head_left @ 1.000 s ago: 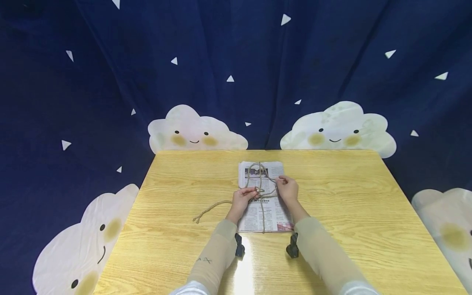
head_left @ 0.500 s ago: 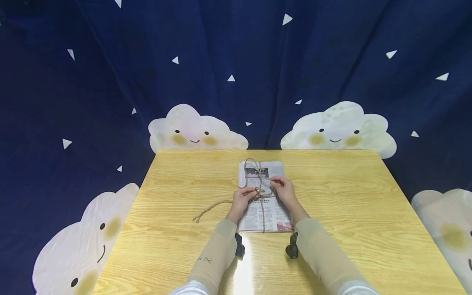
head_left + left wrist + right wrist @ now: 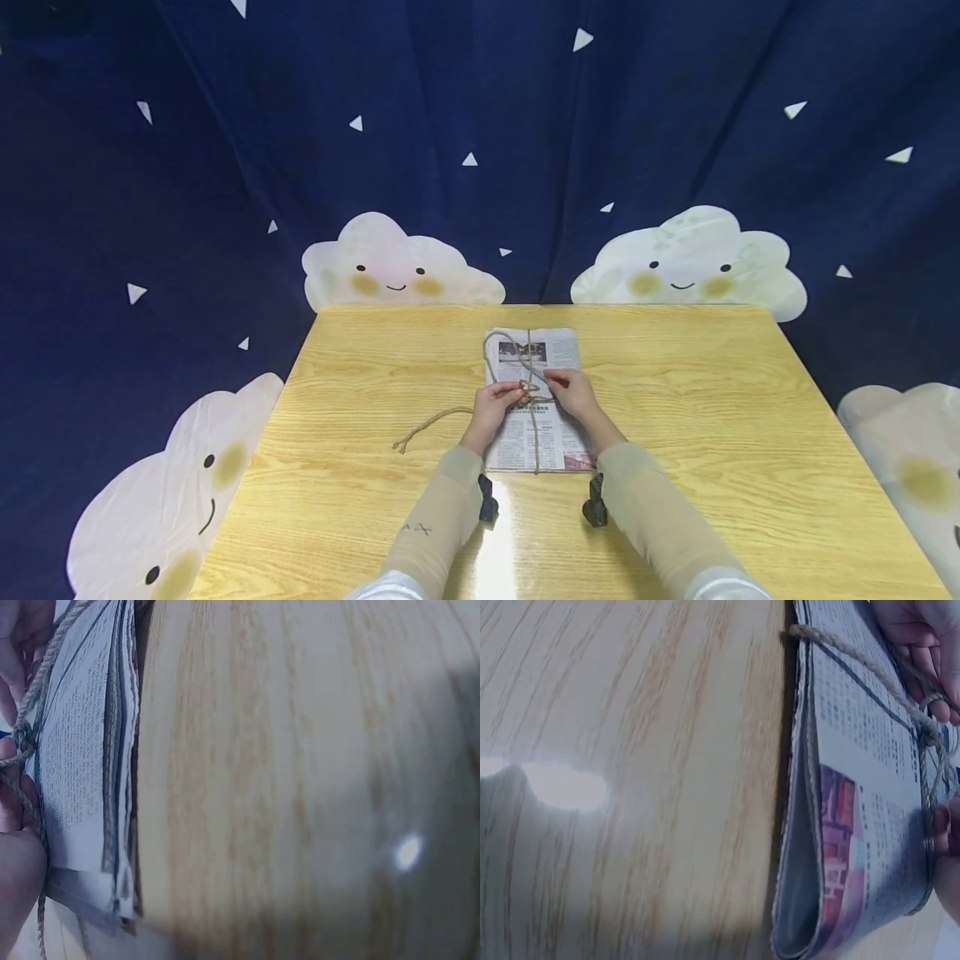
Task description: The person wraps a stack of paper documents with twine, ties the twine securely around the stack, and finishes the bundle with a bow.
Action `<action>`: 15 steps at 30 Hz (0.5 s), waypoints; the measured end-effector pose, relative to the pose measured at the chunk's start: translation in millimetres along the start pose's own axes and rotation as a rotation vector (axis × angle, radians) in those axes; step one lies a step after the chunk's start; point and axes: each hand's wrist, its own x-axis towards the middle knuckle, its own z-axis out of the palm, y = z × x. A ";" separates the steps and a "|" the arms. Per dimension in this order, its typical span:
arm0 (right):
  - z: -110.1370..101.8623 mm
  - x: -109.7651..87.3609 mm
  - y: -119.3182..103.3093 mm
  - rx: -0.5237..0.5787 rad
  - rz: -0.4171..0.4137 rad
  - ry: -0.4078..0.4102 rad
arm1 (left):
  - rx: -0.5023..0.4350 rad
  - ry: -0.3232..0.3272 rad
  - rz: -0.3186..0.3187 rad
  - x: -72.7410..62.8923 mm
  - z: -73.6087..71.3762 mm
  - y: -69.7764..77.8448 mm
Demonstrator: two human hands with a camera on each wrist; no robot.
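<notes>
A folded stack of newspapers [image 3: 555, 437] lies on the table, with brown twine [image 3: 536, 446] crossing it lengthwise and sideways. At the crossing sits a knot [image 3: 928, 736]. My left hand [image 3: 491, 412] pinches a small loop of twine by this knot, thumb against fingertips. Just right of it, my right hand [image 3: 577, 395] pinches the twine between thumb and fingers, close over the paper. From there a long loop [image 3: 491, 337] arcs over the stack's upper left. In the right wrist view the left hand's fingers [image 3: 930, 664] show beside the knot.
A loose twine end [image 3: 427, 423], frayed at its tip, trails left over the wooden table [image 3: 697, 417]. A dark blue curtain [image 3: 420, 100] with white clouds hangs behind the table's back edge. Black wrist devices [image 3: 595, 502] sit below both hands.
My right hand has moved left and slightly down toward the knot, carrying the twine. The long loop has shifted to the stack's upper left corner. The left hand has stayed in place.
</notes>
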 end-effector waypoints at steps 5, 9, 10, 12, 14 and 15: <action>-0.3 -0.7 4.3 0.037 -0.017 -0.035 | -0.006 -0.007 -0.004 -0.6 -0.1 1.0; -2.6 -0.7 5.8 0.071 0.044 -0.016 | -0.003 -0.020 -0.006 -4.2 1.3 8.5; -3.3 -0.6 5.5 0.076 0.056 -0.008 | 0.002 -0.016 -0.007 -4.2 1.6 8.5; -4.2 0.1 7.0 0.086 0.078 0.006 | 0.015 -0.007 -0.004 -4.0 2.3 8.5; -5.7 0.3 7.4 0.094 0.095 0.019 | 0.024 0.007 -0.008 -2.2 2.4 5.4; -6.6 0.1 7.1 0.098 0.096 0.031 | 0.033 0.017 -0.012 -0.4 2.4 2.8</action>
